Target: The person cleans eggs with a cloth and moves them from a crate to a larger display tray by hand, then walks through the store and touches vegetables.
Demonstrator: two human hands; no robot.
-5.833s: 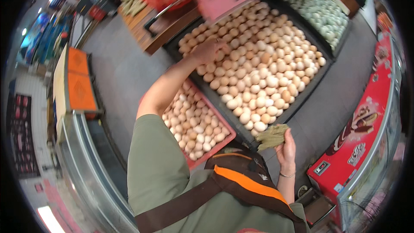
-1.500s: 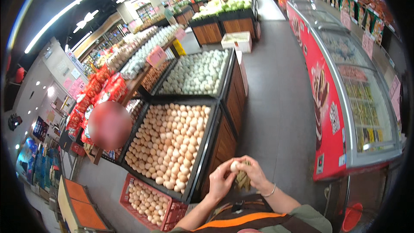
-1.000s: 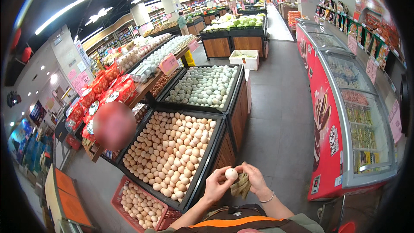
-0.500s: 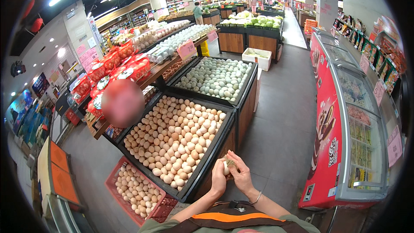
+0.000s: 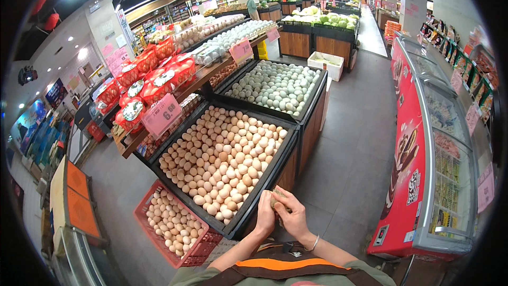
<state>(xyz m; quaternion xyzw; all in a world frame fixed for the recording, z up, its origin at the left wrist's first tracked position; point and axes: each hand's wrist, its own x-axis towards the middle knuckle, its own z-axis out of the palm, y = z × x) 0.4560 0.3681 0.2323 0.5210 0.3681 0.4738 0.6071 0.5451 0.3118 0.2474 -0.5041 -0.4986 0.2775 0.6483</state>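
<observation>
**Now both hands close around the bag**

Now the two hands come together in front of the chest. A second ago the left hand held one pale egg up beside the bag; that egg is out of sight now, so it has most likely gone inside — one more egg picked and put away.

The left hand has its fingers curled and pressed against the bag. The right hand cups the other side and pinches the top of it. The bag is small, thin and greenish, all crumpled up. Only a little bit peeks out between the fingers, so I cannot tell how full it is.

The hands hang just past the near corner of the big black bin, which is piled with tan eggs. A red crate of more eggs sits low on the floor to the left. Behind the bin is a tray of pale green eggs — and a long red freezer stands well apart on the right.
</observation>
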